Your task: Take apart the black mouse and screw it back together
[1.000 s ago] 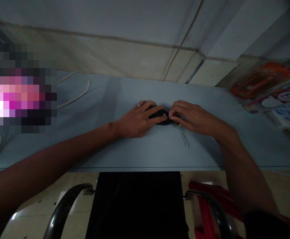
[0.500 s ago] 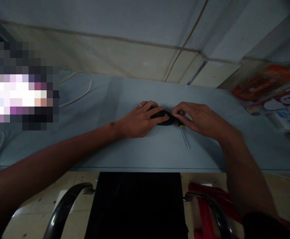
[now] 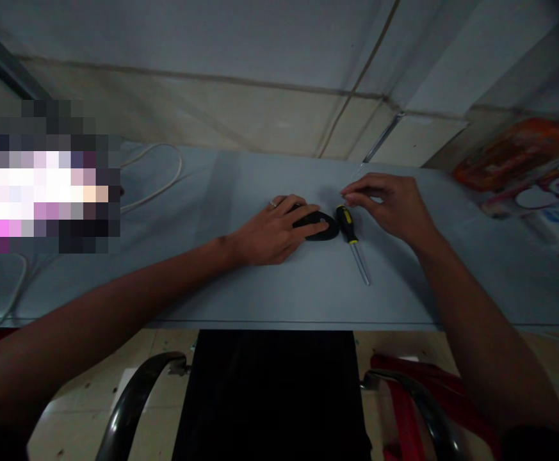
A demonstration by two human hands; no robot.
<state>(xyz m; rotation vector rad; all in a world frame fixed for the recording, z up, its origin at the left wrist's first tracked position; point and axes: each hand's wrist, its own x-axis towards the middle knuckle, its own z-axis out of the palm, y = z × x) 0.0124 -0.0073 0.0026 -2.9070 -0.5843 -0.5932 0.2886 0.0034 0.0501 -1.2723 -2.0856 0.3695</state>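
Observation:
My left hand point(image 3: 272, 232), with a ring on one finger, grips a black computer mouse point(image 3: 328, 232) against the table. The fingers lie across the mouse and hide much of it; a small pale spot shows near the fingertip. Just right of the mouse lies a screwdriver point(image 3: 347, 223) with a black and yellow handle, its metal shaft pointing toward the table's front edge. Above the screwdriver handle, my right hand point(image 3: 380, 202) is closed in a pinch, apart from the mouse. Whatever may be between its fingertips is too small to make out.
The grey table point(image 3: 260, 298) runs along a tiled wall point(image 3: 187, 105). A white cable point(image 3: 176, 176) loops at the left, near a blurred-out patch. Orange and printed packages point(image 3: 519, 153) stand at the right. Black chair armrests point(image 3: 137, 400) flank my lap below.
My right hand has moved away from the mouse's right end, up and to the right. The screwdriver handle is now uncovered. My left hand stays on the mouse.

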